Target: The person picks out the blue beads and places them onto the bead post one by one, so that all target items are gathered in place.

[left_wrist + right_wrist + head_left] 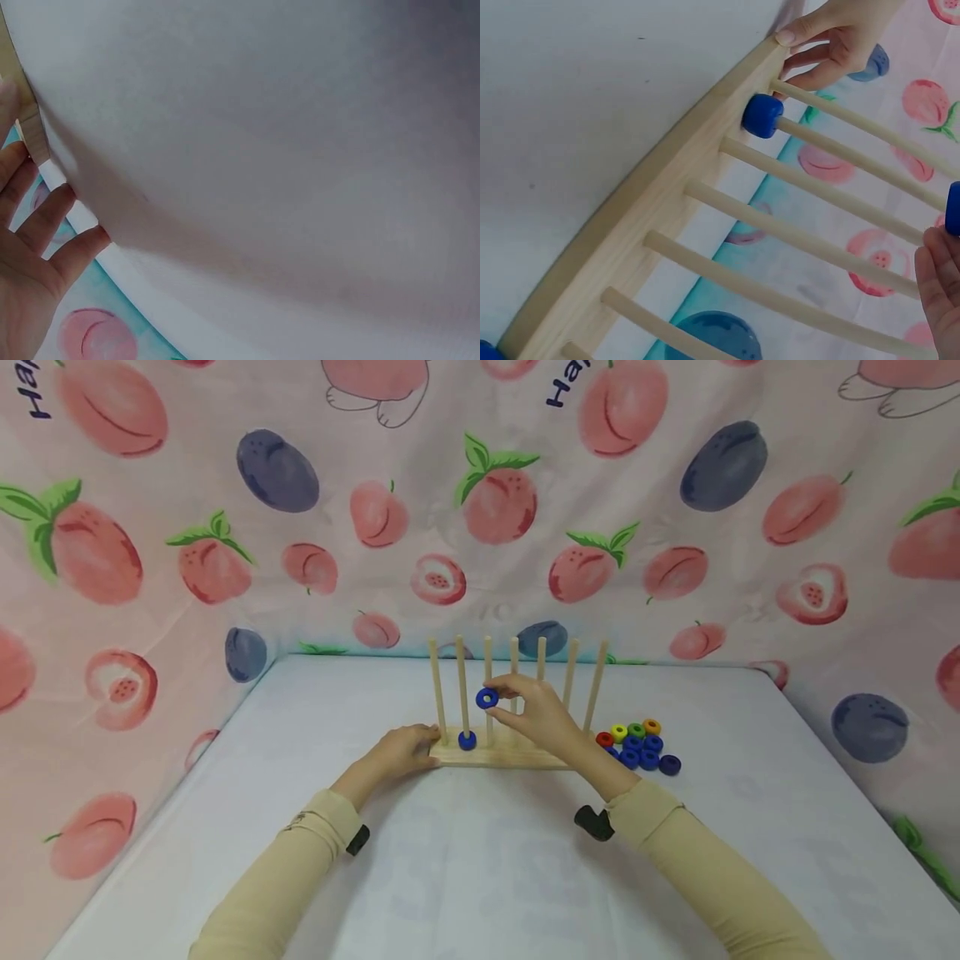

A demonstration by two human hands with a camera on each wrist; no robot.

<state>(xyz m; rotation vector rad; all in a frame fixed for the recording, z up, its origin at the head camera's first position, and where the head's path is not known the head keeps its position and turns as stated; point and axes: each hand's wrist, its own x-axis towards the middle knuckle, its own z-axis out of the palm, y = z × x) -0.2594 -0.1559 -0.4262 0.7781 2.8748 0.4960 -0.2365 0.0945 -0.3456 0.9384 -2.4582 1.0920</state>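
A wooden stand point(495, 757) with a row of upright pegs sits on the white table. My left hand point(401, 750) grips its left end, thumb on the front side and fingers behind, as the right wrist view shows. One blue ring point(467, 742) is at the bottom of the second peg from the left. My right hand point(543, 718) pinches another blue ring point(480, 698) between thumb and fingers, raised near the upper parts of the second and third pegs. In the right wrist view that held ring point(953, 211) is cut off by the frame edge.
Beside the stand's right end lies a group of loose rings: several blue ones point(649, 761), a red ring point(604, 739), a yellow ring point(618, 732), a green ring point(636, 729) and an orange ring point(652, 726). A fruit-patterned cloth point(517, 593) hangs behind the table.
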